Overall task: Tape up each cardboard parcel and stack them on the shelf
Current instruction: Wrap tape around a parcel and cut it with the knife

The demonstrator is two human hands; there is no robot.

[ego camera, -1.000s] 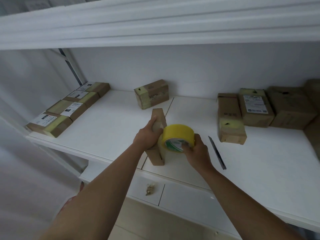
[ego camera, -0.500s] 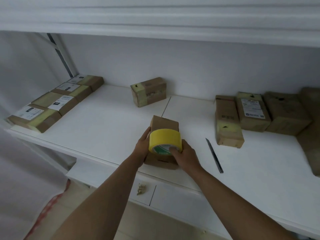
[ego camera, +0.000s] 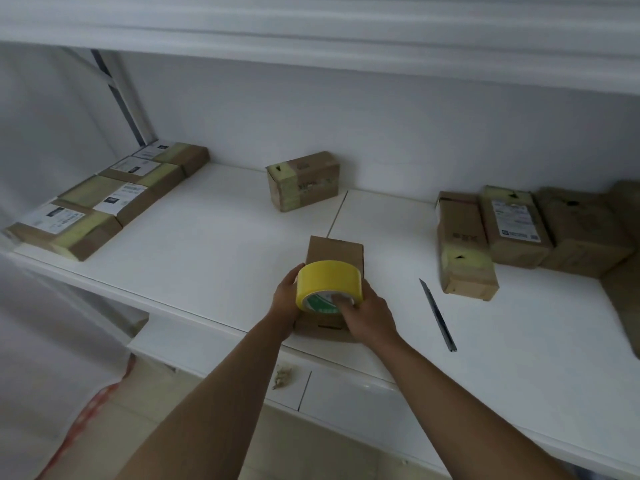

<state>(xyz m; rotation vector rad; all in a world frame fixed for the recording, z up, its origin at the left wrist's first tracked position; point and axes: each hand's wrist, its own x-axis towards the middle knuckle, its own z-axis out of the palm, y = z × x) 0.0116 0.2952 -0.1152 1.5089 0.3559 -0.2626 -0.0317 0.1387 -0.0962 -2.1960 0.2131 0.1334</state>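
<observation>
In the head view, the right hand (ego camera: 369, 315) gripped the yellow tape roll (ego camera: 329, 284), with its fingers (ego camera: 341, 301) hooked into the core. Just beyond and under them, the parcel (ego camera: 334, 254) lay on the white shelf (ego camera: 207, 244). The left hand (ego camera: 285, 297) held the parcel's left side; its fingers were probably curled round it, but mostly hidden. The parcel looked light and stiff, best held by its sides.

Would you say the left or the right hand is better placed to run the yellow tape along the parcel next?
The right hand, probably: its fingers already grip the yellow tape roll through the core, on top of the parcel. The left hand holds the parcel's left side, steadying it.
</observation>
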